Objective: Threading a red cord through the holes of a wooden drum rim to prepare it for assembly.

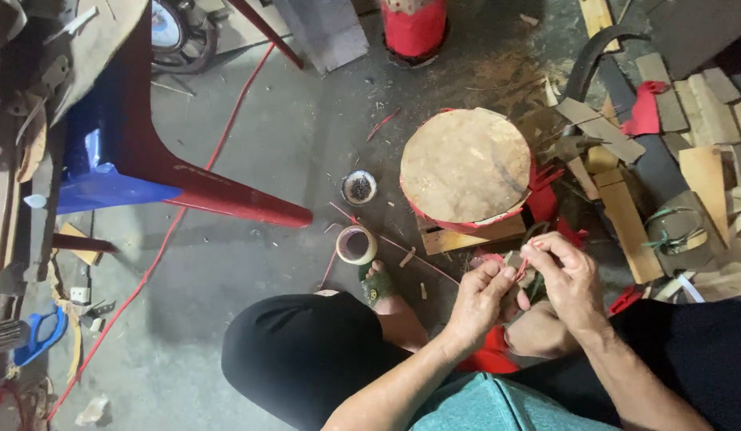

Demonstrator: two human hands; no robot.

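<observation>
Your grey concrete floor (291, 136) carries a round wooden-topped block (465, 166), tape roll (356, 244), small round tin (359, 187), wood offcuts (709, 120), red cord (227, 132), blue scissors (39, 335).

Light here is pretty soft and even, daylight-ish, nothing harsh. The concrete floor (251, 152) is brightest in the upper middle and gets dimmer toward the left edge and top right corner, where stuff sinks into shadow. The red chair leg (227, 199) throws a soft dark shadow under it, and the blue plastic (107, 160) beside it has a bit of shiny glare. Both hands, left hand (478, 307) and right hand (566, 279), are reasonably sharp, just slightly soft at the fingertips. Wide-angle lens, so the edges stretch and bend. Colours look punchy, a little grainy in the dark spots.
</observation>
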